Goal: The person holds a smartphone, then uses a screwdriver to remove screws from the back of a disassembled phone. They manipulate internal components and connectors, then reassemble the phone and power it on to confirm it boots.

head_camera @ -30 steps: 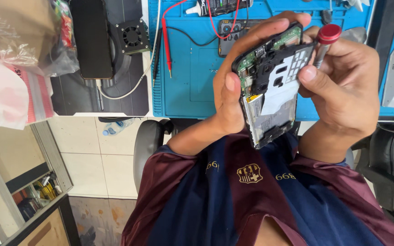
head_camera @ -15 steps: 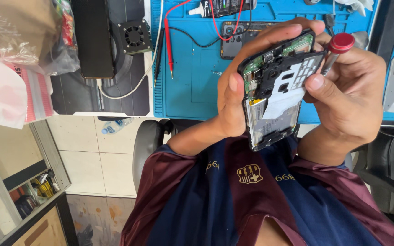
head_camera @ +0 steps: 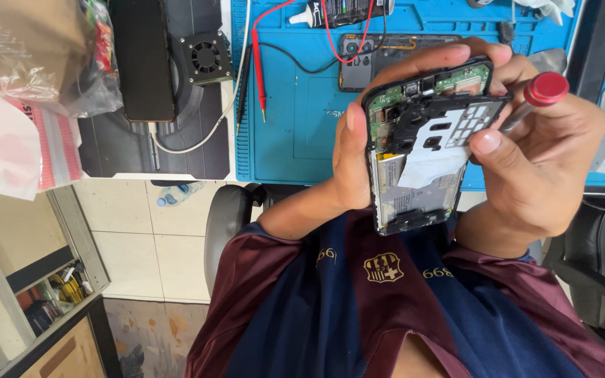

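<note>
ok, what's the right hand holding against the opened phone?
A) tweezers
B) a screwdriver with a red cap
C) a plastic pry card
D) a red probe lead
B: the right hand grips a screwdriver with a red cap, its shaft angled down to the black inner frame of the opened phone, which the left hand holds from behind.

Workbench [head_camera: 176,171] is carrying a blue repair mat [head_camera: 295,133]. Lying on the mat: phone back cover [head_camera: 365,52], red probe lead [head_camera: 259,63], black cable [head_camera: 302,66]. Beside the mat, small black fan [head_camera: 206,56] and black phone [head_camera: 143,59] are lying on a dark pad [head_camera: 113,147].
</note>
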